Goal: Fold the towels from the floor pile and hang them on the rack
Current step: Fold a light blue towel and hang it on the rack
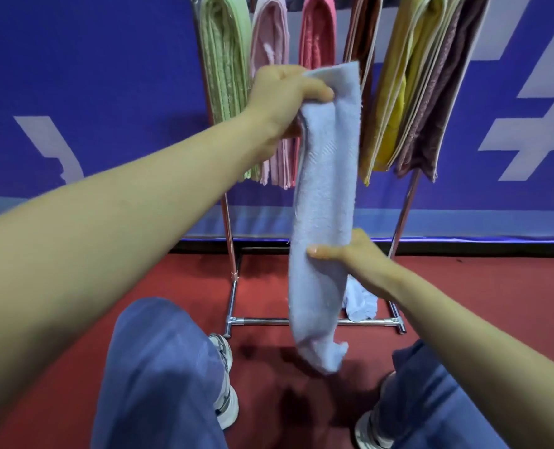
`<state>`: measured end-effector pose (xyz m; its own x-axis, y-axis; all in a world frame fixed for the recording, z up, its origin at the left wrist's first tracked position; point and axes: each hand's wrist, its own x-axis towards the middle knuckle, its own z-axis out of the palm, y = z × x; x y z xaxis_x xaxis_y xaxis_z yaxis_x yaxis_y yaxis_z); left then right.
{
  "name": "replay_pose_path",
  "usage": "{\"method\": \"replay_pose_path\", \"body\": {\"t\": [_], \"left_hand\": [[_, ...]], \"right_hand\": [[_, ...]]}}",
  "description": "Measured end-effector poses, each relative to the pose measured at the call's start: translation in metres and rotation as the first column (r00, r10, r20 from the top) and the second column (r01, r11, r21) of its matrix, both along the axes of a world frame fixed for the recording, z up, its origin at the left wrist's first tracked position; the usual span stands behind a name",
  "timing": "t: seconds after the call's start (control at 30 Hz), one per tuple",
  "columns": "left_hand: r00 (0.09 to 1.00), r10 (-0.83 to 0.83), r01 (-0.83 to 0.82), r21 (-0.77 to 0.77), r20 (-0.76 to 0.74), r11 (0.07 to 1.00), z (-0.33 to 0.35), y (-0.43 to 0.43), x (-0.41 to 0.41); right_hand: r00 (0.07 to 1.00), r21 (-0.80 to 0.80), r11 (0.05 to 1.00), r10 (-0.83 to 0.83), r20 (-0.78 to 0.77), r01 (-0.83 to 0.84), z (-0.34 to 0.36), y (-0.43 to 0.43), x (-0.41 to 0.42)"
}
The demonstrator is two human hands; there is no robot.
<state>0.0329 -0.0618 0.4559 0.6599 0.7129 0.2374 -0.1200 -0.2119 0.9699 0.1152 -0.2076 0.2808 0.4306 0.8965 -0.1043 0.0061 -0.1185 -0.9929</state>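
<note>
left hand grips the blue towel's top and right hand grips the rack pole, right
Not quite. In the head view the right hand pinches the blue towel lower down, not the rack pole; the left hand grips its top.

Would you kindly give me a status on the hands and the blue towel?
Blue towel hangs lengthwise, top in left grip, lower part pinched by right grip. Not yet on rack. Hung towels crowd it; pale cloth on floor beneath.

the red floor (463, 286) holds the metal rack (262, 321); a small pale towel (361, 304) lies by the rack's bottom bar.
</note>
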Motion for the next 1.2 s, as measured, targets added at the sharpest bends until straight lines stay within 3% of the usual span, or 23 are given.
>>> {"method": "replay_pose_path", "body": {"t": [0.13,0.2,0.27,0.33,0.43,0.6,0.67,0.73,0.8,0.93,1.0,1.07,1.1,1.17,1.2], "left_hand": [[0.988,0.115,-0.136,-0.227,-0.101,0.964,-0.052,0.033,0.009],[0.964,-0.008,-0.09,-0.357,-0.264,0.93,-0.094,0.05,0.006],[0.884,-0.144,-0.083,-0.453,-0.444,0.887,-0.142,0.061,-0.004],[0.814,-0.289,-0.061,-0.568,-0.505,0.821,-0.19,0.066,-0.014],[0.761,-0.467,0.029,-0.696,-0.45,0.718,-0.248,0.065,-0.016],[0.889,-0.404,0.08,-0.796,-0.215,0.6,-0.29,0.056,0.006],[0.864,-0.434,0.124,-0.728,-0.255,0.675,-0.303,0.062,0.013],[0.756,-0.469,0.182,-0.543,-0.456,0.82,-0.315,0.069,0.02],[0.698,-0.41,0.226,-0.363,-0.587,0.904,-0.322,0.072,0.029],[0.726,-0.384,0.238,-0.315,-0.571,0.919,-0.328,0.08,0.039],[0.76,-0.211,0.118,-0.189,-0.615,0.975,-0.334,0.087,0.037],[0.721,0.117,-0.034,0.133,-0.683,0.99,-0.342,0.088,0.039],[0.734,0.191,-0.064,0.213,-0.652,0.975,-0.343,0.084,0.038],[0.79,-0.003,0.013,0.011,-0.614,1.0,-0.348,0.072,0.037],[0.785,-0.165,0.09,-0.153,-0.597,0.984,-0.344,0.065,0.034]], "right_hand": [[0.999,-0.172,0.984,0.033,-0.016,-0.035,-0.048,0.004,-0.003],[0.99,-0.177,0.983,0.02,-0.139,-0.044,-0.058,0.012,0.002],[0.95,-0.143,0.99,-0.036,-0.31,-0.009,-0.062,0.022,0.01],[0.892,-0.085,0.996,-0.037,-0.45,-0.002,-0.061,0.036,0.019],[0.774,-0.094,0.995,-0.044,-0.631,-0.019,-0.064,0.059,0.037],[0.653,-0.17,0.985,-0.108,-0.75,-0.032,-0.084,0.088,0.063],[0.637,-0.228,0.974,-0.175,-0.751,-0.001,-0.094,0.097,0.073],[0.646,-0.304,0.952,-0.257,-0.719,0.04,-0.103,0.104,0.083],[0.655,-0.388,0.918,-0.343,-0.673,0.082,-0.11,0.109,0.089],[0.628,-0.437,0.88,-0.449,-0.636,0.186,-0.123,0.113,0.098],[0.583,-0.409,0.88,-0.469,-0.664,0.243,-0.125,0.113,0.102],[0.526,-0.392,0.848,-0.529,-0.666,0.356,-0.13,0.113,0.106],[0.494,-0.381,0.823,-0.561,-0.664,0.423,-0.134,0.114,0.107],[0.515,-0.349,0.786,-0.604,-0.609,0.51,-0.136,0.118,0.104],[0.579,-0.323,0.794,-0.6,-0.552,0.515,-0.134,0.121,0.097]]}}
